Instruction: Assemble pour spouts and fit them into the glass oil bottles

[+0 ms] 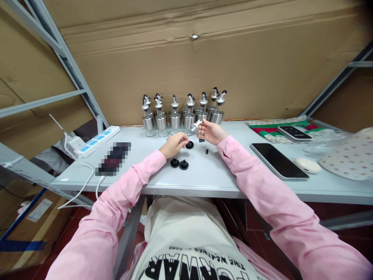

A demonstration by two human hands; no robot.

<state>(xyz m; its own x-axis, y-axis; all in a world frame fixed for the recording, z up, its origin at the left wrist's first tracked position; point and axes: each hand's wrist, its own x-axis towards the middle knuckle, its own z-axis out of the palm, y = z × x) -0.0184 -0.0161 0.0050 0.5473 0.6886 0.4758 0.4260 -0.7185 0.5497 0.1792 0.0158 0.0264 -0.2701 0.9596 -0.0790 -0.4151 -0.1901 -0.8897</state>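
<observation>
Between the fingertips of my right hand (pixel 213 133) is a white pourer spout (pixel 197 125), held above the table. My left hand (pixel 174 144) is low over the tabletop, its fingers curled together beside a round black cap (pixel 189 145); whether anything is pinched in them is hidden. Two more black caps (pixel 183 164) lie nearer to me. Small black pieces (pixel 207 151) rest under and beside my right hand. Behind both hands stand several glass bottles with steel sleeves (pixel 175 121), topped with white spouts and black levers.
A power strip (pixel 100 140) and a pixelated object (pixel 113 159) with a white cable lie on the left. To the right are a dark-screened phone (pixel 278 160), a round white case (pixel 308 165), a patterned cloth (pixel 265 128) and a black device (pixel 294 133). Cardboard (pixel 186 66) walls the back.
</observation>
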